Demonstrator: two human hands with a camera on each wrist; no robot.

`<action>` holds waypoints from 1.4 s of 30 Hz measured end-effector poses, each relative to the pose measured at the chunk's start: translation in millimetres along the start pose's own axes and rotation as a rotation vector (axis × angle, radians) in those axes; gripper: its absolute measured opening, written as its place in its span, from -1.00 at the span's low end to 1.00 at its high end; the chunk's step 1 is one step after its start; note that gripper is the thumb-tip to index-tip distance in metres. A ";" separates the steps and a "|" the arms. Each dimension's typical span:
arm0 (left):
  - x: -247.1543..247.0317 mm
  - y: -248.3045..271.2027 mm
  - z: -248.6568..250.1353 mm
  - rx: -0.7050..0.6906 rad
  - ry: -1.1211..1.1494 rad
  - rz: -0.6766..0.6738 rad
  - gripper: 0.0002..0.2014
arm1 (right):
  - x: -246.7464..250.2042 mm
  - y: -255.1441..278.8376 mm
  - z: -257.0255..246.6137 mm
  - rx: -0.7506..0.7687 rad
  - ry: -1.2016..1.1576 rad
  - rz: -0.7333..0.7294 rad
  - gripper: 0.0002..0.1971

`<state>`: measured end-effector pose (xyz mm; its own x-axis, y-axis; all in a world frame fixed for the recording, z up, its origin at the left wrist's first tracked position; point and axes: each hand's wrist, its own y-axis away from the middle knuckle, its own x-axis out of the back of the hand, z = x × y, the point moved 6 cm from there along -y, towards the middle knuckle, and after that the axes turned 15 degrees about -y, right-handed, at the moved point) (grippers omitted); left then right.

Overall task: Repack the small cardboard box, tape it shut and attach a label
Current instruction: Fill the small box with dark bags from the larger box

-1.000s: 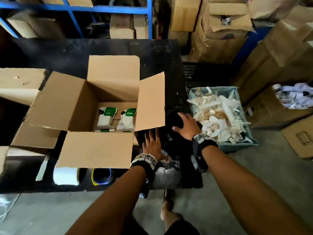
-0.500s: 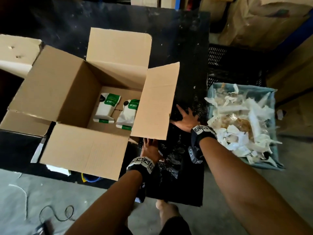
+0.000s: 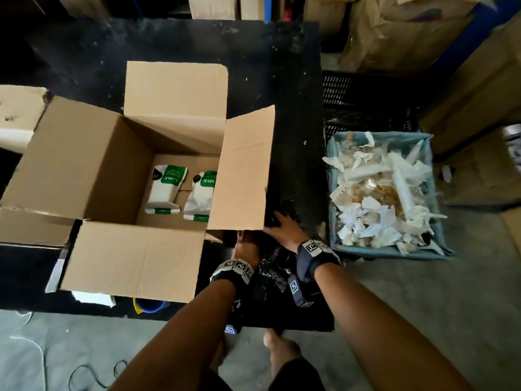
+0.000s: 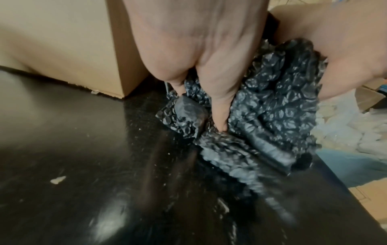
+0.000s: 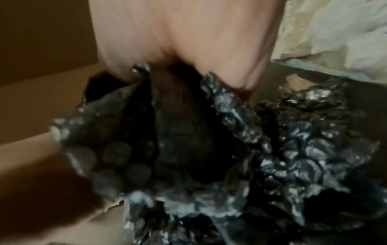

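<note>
Both my hands, left hand (image 3: 248,249) and right hand (image 3: 282,227), clutch the black wrap (image 4: 272,99) just right of the open box (image 3: 135,170), left nearer.

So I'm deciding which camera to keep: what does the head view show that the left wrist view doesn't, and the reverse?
Only the head view shows inside the open cardboard box, where two white and green packets lie, and both wristbands.

Only the left wrist view shows the bubbled texture of the black bubble wrap and the left hand's fingers dug into it.

Both show the black table, the bin of white paper scraps, and the right hand on the wrap.
</note>
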<state>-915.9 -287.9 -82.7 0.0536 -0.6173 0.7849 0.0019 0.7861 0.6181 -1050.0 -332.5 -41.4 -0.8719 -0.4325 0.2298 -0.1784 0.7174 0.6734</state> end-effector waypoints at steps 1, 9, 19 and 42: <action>2.3 2.8 0.5 0.024 -0.006 0.000 -0.58 | -1.7 2.2 3.4 0.006 -0.085 0.015 -0.18; 25.4 30.2 13.3 -0.063 0.069 0.149 -0.63 | -2.8 40.1 21.1 0.015 -0.409 0.122 -0.44; 89.5 123.3 54.6 -0.570 0.298 0.432 -0.59 | 17.9 166.3 -3.0 0.120 -0.539 0.489 -0.74; 388.1 164.4 -129.5 -0.559 0.244 0.856 -0.50 | -22.2 153.8 -347.9 0.600 -0.418 0.393 -0.56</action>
<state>-765.5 -394.2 317.9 0.4547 0.1256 0.8818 0.3256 0.8980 -0.2958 -899.5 -402.5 301.5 -0.9979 0.0641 0.0104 0.0647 0.9945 0.0824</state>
